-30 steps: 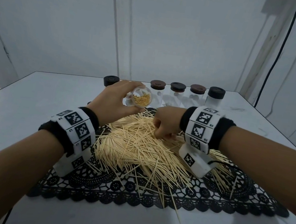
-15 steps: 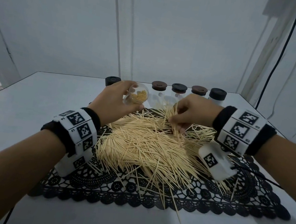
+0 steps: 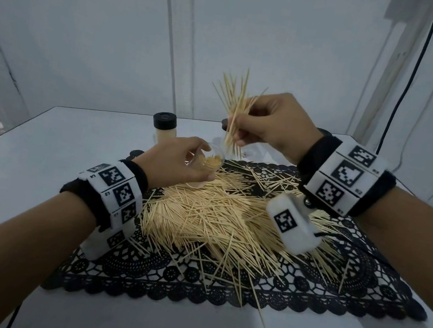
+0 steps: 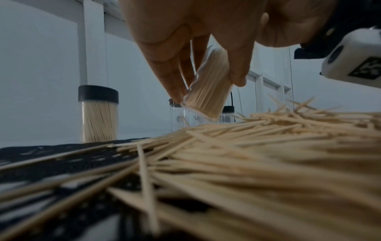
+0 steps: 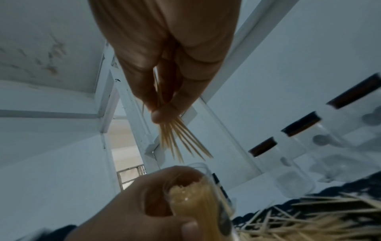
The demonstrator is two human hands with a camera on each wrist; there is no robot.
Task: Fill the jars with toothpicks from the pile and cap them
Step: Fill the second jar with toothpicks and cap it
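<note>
While the left hand [image 3: 173, 161] grips a tilted jar [image 3: 207, 162], the raised right hand [image 3: 275, 127] pinches a toothpick bundle [image 3: 236, 110] above it.

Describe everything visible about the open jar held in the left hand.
The open jar is a small clear cylinder, plastic or glass by its look, with no cap on. It is packed nearly to the rim with pale wooden toothpicks standing lengthwise. The left hand grips its wall, fingers and thumb curled round it, and holds it tilted just above the toothpick pile, mouth facing up toward the right hand. That hand's pinched bundle of toothpicks hangs right above the mouth, not yet inside.
</note>
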